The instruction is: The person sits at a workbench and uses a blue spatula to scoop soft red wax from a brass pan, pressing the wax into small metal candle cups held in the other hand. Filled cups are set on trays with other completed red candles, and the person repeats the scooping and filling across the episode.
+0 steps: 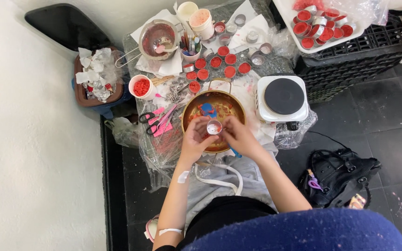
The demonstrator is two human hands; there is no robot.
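Small metal cup [214,127] between both hands [217,135]

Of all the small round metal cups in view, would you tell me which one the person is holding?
It is the small metal cup pinched between the left hand and right hand above the gold pot. The other cups sit on the table or in the white tray, untouched.

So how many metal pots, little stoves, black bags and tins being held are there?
Metal pots: 2 (gold pot, grey pan)
Hot plate: 1
Black bag: 1
Small tin being held: 1
Total: 5
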